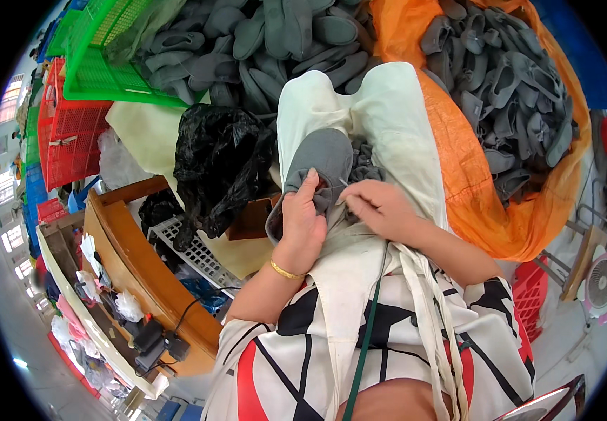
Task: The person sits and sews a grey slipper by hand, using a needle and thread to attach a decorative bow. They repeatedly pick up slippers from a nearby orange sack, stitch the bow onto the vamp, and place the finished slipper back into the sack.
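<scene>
A grey cloth shoe [323, 153] lies over my lap, its rounded toe pointing away from me. My left hand [302, 223] is closed on its near part, the thumb pressed on the upper. From the right, my right hand [379, 208] meets the shoe beside its opening, with thumb and forefinger pinched together. A thin pale tip shows at those fingertips, too small to name. Dark grey crumpled cloth pieces [365, 167] rest on my lap just right of the shoe. Beneath everything is a white apron [402, 126] covering my legs.
Many grey shoes [261, 42] are heaped ahead, by a green crate [110, 84]. An orange sack [458, 210] at the right holds more. A black plastic bag [221, 158] lies left of my knees. Farther left stands a wooden table [149, 270]; a white fan [603, 282] stands far right.
</scene>
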The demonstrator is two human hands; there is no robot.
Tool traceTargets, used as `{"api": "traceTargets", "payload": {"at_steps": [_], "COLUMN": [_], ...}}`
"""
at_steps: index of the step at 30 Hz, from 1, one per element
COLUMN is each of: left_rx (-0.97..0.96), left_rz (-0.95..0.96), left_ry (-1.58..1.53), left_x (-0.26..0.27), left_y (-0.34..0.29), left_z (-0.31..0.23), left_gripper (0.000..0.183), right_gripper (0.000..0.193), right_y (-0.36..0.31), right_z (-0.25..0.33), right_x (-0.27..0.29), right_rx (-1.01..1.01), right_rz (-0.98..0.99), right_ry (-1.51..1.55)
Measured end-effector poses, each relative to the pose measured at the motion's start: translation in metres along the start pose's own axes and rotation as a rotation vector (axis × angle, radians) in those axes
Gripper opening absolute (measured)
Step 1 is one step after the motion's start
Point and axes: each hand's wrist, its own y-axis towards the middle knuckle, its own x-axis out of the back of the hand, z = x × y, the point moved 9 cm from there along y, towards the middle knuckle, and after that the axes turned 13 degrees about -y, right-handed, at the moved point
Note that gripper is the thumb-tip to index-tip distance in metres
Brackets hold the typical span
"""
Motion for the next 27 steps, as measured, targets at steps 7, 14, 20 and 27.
{"api": "traceTargets", "payload": {"at_steps": [7, 14, 20, 27], "left_rx": [-0.013, 0.007, -0.002, -0.006], "left_rz": [-0.036, 0.066, 0.066, 0.083], "left_ry": [0.023, 0.082, 0.106, 0.106], "left_x": [-0.015, -0.018, -0.014, -0.02], "left_y": [-0.002, -0.002, -0.002, -0.003], "left_z": [0.0, -0.001, 0.0, -0.001], "left_gripper": [0.02, 0.028, 0.03, 0.017], "right_gripper": [0.012, 0.011, 0.014, 0.014], "right_y": [0.01, 0.027, 0.029, 0.029], "right_z": [-0.02, -0.008, 0.0, -0.004], "right_x": [0.015, 0.016, 0.017, 0.015], "right_rx": [-0.226, -0.17, -0.094, -0.093], "right_rz": [0.04, 0.008, -0.025, 0.001], "right_ry": [0.339, -0.028, -0.104, -0.114]}}
